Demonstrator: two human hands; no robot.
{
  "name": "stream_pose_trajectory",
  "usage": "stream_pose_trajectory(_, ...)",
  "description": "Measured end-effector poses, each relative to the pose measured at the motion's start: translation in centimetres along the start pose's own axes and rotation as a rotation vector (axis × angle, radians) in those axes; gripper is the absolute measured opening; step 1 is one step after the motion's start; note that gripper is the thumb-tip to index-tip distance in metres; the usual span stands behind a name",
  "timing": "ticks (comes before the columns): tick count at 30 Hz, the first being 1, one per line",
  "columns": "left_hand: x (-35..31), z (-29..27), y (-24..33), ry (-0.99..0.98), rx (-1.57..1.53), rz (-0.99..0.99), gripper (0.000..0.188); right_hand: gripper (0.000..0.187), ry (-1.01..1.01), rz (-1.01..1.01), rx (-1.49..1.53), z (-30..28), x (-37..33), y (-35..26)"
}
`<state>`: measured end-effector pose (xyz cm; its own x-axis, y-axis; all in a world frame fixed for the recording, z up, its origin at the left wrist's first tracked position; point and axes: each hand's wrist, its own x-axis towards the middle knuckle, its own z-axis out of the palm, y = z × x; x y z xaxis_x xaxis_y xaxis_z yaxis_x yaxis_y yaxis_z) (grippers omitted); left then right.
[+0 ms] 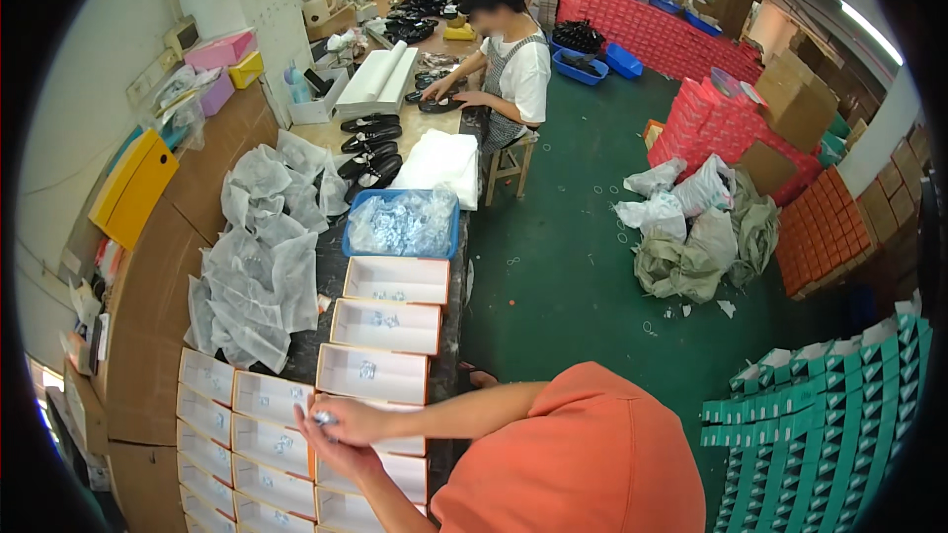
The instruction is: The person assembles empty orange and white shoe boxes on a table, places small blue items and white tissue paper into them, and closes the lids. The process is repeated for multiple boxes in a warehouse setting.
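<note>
My right hand [357, 421] reaches in from the right, its fingers pinched on small blue-and-white packets [324, 418]. Just beneath, my left hand [341, 454] is cupped palm up against the same packets, its fingers partly hidden. Both hands are over rows of open white shoe boxes [279, 393] with orange edges. Small packets of the same look lie inside many of these boxes, such as the box [373, 371] beyond my hands. At the far end of the box column, a blue basket [348, 237] holds a heap of the packets in clear plastic.
Crumpled white tissue sheets [259, 266] lie left of the basket. Black shoes [370, 153] and white paper [439, 163] are farther along the table, where a person [513, 69] sits handling shoes. Green boxes [820, 415] stack at right; bags [691, 227] sit on the floor.
</note>
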<state>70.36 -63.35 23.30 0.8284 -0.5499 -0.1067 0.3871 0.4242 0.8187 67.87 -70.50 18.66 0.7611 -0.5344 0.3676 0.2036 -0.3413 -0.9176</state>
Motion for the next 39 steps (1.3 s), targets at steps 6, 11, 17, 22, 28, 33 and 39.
stream_pose_trajectory(6, -4.8, -10.2, 8.0, 0.047, -0.454, 0.024, 0.053, 0.033, 0.173, -0.131, -0.588, 11.7, -4.3, -13.0)
stream_pose_trajectory(11, -6.9, -20.0, 9.5, -0.012, -0.606, 0.077, 0.051, 0.022, -0.091, -0.411, -0.340, 17.0, -5.1, -13.9)
stream_pose_trajectory(17, -14.2, -26.7, 6.8, 0.346, -0.595, 0.094, 0.046, 0.053, -0.375, -0.134, 0.184, 26.0, -8.6, -8.7)
stream_pose_trajectory(22, -15.9, -28.0, 10.5, 0.841, -0.627, 0.183, 0.030, 0.036, -0.485, 0.529, 0.416, 31.2, -11.2, -11.5)
stream_pose_trajectory(28, -22.5, -33.0, 8.6, 0.744, -1.065, 0.368, 0.023, 0.025, -0.767, 0.728, 0.470, 35.7, -13.3, -12.6)
stream_pose_trajectory(33, -27.0, -36.4, 13.4, 1.030, -0.839, 0.399, 0.031, 0.035, -1.061, 0.286, -0.031, 39.4, -11.6, -8.3)
stream_pose_trajectory(39, -30.4, -43.6, 14.7, 1.290, -0.038, 0.018, 0.050, 0.043, -1.270, 0.605, -0.182, 40.0, -10.3, -5.0)
